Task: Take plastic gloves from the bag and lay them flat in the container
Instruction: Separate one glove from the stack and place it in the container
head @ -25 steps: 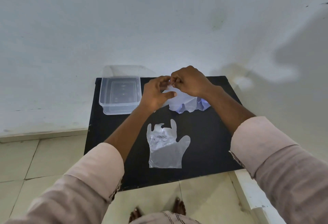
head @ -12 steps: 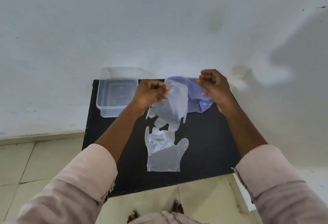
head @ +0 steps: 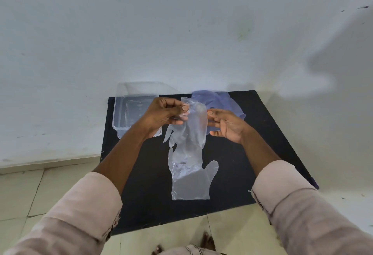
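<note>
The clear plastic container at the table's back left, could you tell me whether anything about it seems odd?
The clear plastic container holds no gloves; one clear plastic glove lies flat on the black table instead, nearer the person.

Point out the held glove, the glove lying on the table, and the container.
Held glove (head: 191, 125): head view, its hanging middle.
Flat glove (head: 191, 182): head view, its palm.
Container (head: 115, 121): head view, its left wall.
</note>
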Motion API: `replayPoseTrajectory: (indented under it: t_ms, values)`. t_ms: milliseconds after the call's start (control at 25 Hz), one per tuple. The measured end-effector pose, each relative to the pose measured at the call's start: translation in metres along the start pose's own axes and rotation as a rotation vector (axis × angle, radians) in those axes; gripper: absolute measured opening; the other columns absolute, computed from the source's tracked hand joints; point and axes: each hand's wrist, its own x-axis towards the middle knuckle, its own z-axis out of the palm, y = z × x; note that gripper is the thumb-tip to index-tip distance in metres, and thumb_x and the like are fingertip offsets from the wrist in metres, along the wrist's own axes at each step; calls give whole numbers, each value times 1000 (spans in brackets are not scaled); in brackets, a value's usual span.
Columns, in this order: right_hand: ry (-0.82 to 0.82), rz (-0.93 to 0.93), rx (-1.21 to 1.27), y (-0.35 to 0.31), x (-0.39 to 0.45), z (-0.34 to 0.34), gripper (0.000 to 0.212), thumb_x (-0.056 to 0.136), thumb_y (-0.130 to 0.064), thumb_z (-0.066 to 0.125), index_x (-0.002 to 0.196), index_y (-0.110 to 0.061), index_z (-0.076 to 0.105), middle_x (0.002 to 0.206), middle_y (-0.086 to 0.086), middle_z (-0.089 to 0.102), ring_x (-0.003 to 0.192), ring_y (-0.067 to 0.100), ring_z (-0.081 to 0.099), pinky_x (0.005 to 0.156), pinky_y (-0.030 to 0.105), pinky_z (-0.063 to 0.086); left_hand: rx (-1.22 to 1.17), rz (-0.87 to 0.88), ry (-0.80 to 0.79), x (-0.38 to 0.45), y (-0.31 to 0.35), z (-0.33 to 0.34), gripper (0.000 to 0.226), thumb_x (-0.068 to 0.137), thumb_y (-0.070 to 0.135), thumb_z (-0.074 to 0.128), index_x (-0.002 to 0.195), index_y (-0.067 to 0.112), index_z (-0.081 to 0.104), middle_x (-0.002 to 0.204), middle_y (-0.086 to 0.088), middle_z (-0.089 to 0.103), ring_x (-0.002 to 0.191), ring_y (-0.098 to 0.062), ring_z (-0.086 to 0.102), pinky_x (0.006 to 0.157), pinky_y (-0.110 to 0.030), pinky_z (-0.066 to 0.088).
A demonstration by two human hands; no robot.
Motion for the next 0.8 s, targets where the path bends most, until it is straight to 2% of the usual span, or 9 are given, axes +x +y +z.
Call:
replayPoseTrajectory:
  t_ms: [80,280,360,560,800]
  values:
    - [-52,22,98,2,2,5,35,80,-28,68,112,-13,61,108,9,67,87,23,67,61,30,56,2,-22,-30,-3,3,-6,18,84,15,72,100,7,73,82,-3,77,75,-17,74,72,-28,61]
    - [-83,-12,197,4,2,20,7,85,-11,65,90,-14,67,86,2,75,70,15,71,51,22,52,58,-49,-44,-9,4,-22,17,85,15,71,100,7,74,83,-3,77,76,-18,74,69,-26,60]
    - [-77,-24,165,3,1,23,10,86,-5,64,88,-12,70,79,2,75,68,14,71,50,20,51,42,-59,1,-10,0,-29,16,85,16,72,98,8,74,81,-1,77,74,-16,74,68,-27,59]
    - [-3,-44,75,2,-1,25,2,85,-7,68,84,-7,70,83,6,68,67,13,68,53,22,53,-21,-82,86,-12,-10,-36,8,85,16,71,91,11,72,86,-6,74,72,-12,73,63,-26,58]
    - [86,-142,8,-3,-5,37,15,87,-11,66,73,-17,64,83,1,77,83,22,73,56,26,55,-2,-90,133,-9,-22,-36,12,91,11,63,95,1,68,95,-16,73,74,-17,72,66,-27,60]
